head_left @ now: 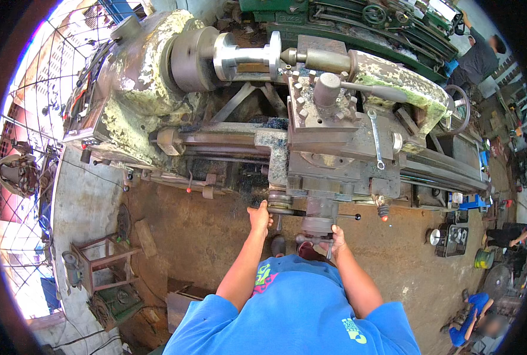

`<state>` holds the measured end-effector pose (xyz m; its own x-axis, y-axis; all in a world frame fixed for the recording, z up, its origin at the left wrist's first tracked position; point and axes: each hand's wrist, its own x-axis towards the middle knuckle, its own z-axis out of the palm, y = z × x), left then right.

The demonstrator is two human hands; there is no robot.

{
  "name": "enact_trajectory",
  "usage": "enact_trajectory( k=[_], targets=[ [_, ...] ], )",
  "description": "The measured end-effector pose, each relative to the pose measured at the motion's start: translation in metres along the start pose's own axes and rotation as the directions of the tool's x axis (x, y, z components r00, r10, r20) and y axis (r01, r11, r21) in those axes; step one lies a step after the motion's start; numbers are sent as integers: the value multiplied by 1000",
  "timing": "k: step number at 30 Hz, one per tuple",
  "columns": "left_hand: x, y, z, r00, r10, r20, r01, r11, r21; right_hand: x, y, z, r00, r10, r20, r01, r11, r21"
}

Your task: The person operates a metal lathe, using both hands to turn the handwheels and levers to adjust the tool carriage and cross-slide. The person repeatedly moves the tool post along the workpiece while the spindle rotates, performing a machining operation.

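Observation:
A worn metal lathe spans the view in front of me. My left hand is closed on the rim of the carriage handwheel, thumb on top. Further right, my right hand grips the cross-slide crank handle; part of its fingers is hidden behind the handle. Between the chuck and the tailstock centre is a shiny flanged metal workpiece. The tool post stands just right of it, with a long lever.
A combination wrench lies on the carriage. Dark metal shavings cling beside the apron. A metal frame stand is on the floor at left, a black crate at right. Other people are at the right side.

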<state>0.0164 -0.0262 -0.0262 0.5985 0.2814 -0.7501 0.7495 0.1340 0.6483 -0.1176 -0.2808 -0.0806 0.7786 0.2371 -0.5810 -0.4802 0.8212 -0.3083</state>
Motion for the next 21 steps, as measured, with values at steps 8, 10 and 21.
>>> enact_trajectory(
  k=[8, 10, 21],
  targets=[
    [2, -2, 5, 999, -15, 45, 15, 1000, -5, -12, -4, 20, 984, -154, 90, 169, 969, -182],
    [4, -1, 3, 996, -47, 79, 49, 999, -23, -5, -3, 9, 992, -94, 81, 106, 982, -154],
    [-8, -4, 15, 1000, 28, -11, -27, 999, 33, -10, -10, 11, 996, -58, -61, 51, 992, -113]
  ],
)
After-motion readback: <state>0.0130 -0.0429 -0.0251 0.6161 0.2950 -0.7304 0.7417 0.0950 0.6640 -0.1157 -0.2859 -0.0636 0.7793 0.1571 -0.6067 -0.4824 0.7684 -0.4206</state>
